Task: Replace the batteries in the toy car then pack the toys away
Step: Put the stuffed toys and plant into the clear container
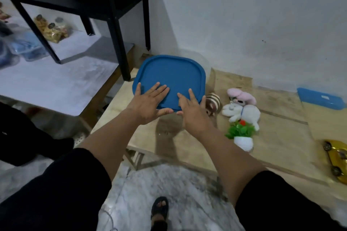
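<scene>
Straight, spread fingers (159, 90) of the left hand (148, 103) and right hand (191, 108) lie flat on a smooth blue square lid (169, 73) with rounded corners, which hides the clear container beneath. Right of the fingers lie soft plush toys (242, 110) and a plastic potted plant (242, 135); farther right, the glossy yellow toy car (336, 157) is cut off by the frame edge.

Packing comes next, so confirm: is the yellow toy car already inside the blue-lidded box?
No, the yellow toy car lies on the table's right edge, apart from the box under the blue lid.
</scene>
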{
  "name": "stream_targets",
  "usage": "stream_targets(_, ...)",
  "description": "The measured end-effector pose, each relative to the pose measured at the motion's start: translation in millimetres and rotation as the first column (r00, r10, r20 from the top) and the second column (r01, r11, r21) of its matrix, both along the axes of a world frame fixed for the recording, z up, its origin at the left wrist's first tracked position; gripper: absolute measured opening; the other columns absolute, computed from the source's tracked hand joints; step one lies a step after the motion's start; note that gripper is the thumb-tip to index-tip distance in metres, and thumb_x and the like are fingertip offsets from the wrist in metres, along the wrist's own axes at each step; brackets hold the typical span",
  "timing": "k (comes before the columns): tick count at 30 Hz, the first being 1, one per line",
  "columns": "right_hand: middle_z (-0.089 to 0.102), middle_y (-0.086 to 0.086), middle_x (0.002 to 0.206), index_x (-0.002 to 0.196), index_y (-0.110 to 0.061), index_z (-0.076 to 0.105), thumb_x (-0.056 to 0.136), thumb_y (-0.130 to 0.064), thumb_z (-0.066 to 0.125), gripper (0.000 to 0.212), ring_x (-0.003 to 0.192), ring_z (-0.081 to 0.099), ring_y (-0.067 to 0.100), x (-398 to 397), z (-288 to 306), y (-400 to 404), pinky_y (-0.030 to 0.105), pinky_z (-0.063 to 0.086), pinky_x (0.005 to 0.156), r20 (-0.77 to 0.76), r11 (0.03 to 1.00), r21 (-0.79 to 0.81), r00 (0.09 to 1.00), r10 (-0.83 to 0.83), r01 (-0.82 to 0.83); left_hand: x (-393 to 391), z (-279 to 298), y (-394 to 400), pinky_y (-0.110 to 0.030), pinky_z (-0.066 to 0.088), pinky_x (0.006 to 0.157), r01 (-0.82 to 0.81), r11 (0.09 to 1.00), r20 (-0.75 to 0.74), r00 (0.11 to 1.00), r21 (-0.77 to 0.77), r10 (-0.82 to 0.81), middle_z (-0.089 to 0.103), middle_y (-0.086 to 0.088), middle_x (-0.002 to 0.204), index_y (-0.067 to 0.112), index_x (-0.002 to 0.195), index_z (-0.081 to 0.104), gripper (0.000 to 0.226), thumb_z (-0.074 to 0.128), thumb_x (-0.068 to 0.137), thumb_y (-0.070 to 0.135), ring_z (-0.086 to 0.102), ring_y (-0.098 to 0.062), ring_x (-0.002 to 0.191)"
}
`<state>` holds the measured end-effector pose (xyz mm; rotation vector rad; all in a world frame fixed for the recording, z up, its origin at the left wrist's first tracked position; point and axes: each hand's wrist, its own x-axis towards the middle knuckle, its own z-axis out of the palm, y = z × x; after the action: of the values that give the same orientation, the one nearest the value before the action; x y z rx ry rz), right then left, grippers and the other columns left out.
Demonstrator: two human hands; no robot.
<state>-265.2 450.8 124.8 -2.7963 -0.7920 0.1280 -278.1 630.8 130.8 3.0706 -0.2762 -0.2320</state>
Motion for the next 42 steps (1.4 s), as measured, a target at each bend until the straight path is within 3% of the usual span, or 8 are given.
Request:
stream_targets(8,0.025,0.001,0.155,0.146,-0.01,0.017,0.099,-0.017,0.04,0.053,0.146,-0.006,0.026,-83,-43,-6,0.061,-0.002,0.114,-0.15,0.996,-0.052,0.986,0.07,-0.079,-94,-45,-8,-0.055,-0.01,0.115,-0.064,0.998,-0.143,0.988,-0.003,0.063,-0.001,0.011,0.16,0.026,0.152,0.0,0.08,0.019,0.087,0.069,-0.009,-0.008,0.146)
stream_targets(20,0.024,-0.008,0.154,0.145,-0.021,0.019,0.098,-0.031,0.041,0.052,0.147,-0.001,0.016,-62,-100,12,0.054,0.008,0.115,-0.221,0.982,-0.173,0.975,0.037,-0.076,-72,-104,11,-0.048,0.006,0.118,-0.055,0.998,-0.278,0.959,-0.02,0.047,-0.003,0.01,0.16,0.027,0.152,0.0,0.083,0.028,0.086,0.07,-0.004,-0.008,0.147)
stream_targets(23,0.04,-0.004,0.147,0.138,-0.021,0.036,0.096,-0.04,0.043,0.047,0.144,0.018,0.018,-54,-88,5,0.047,0.025,0.112,-0.215,0.988,-0.126,0.975,0.06,-0.089,-69,-103,15,-0.046,0.016,0.115,-0.043,0.998,-0.217,0.976,-0.053,0.03,0.011,0.009,0.159,0.027,0.151,0.013,0.083,0.032,0.084,0.072,0.01,-0.012,0.146)
stream_targets(25,0.055,0.003,0.132,0.126,-0.016,0.048,0.095,-0.042,0.045,0.04,0.123,0.047,0.026,-44,-75,-1,0.045,0.044,0.094,-0.126,0.992,-0.082,0.988,0.089,-0.099,-60,-93,18,-0.043,0.025,0.108,-0.008,1.0,-0.192,0.981,-0.028,0.003,0.025,0.008,0.154,0.027,0.148,0.024,0.079,0.03,0.084,0.072,0.025,-0.015,0.14)
stream_targets(28,0.062,0.012,0.107,0.113,-0.01,0.056,0.089,-0.036,0.055,0.035,0.091,0.059,0.035,-19,-53,-18,0.046,0.052,0.071,0.128,0.999,0.004,0.991,0.046,-0.046,-32,-72,12,-0.04,0.027,0.102,0.076,0.996,-0.096,0.993,0.042,-0.071,0.038,0.005,0.147,0.025,0.142,0.037,0.065,0.026,0.091,0.064,0.035,-0.017,0.134)
stream_targets(34,0.03,0.01,0.146,0.135,-0.031,0.037,0.081,-0.043,0.063,0.062,0.125,0.037,0.034,38,-4,-95,0.051,0.038,0.094,0.229,0.916,0.008,0.891,-0.391,0.4,39,-34,-67,-0.041,0.031,0.106,0.187,0.955,0.039,0.982,-0.231,-0.183,0.031,-0.003,0.151,0.023,0.144,0.035,0.058,0.043,0.093,0.051,0.034,-0.024,0.136)
stream_targets(38,0.002,0.01,0.155,0.142,-0.046,0.02,0.073,-0.044,0.072,0.086,0.134,0.025,0.038,66,0,-148,0.051,0.037,0.098,0.034,0.857,0.039,0.856,-0.516,0.515,76,-37,-133,-0.041,0.032,0.109,0.138,0.943,-0.052,0.986,-0.303,-0.161,0.014,-0.011,0.157,0.025,0.148,0.026,0.069,0.057,0.089,0.045,0.028,-0.034,0.138)
stream_targets(42,-0.012,0.014,0.155,0.142,-0.051,0.007,0.068,-0.045,0.077,0.103,0.141,0.014,0.043,101,-22,-182,0.049,0.029,0.109,-0.177,0.874,0.01,0.861,-0.477,0.486,106,-59,-168,-0.047,0.033,0.108,0.068,0.978,-0.207,0.972,-0.199,-0.109,0.002,-0.016,0.158,0.029,0.151,0.011,0.078,0.056,0.089,0.046,0.023,-0.04,0.138)
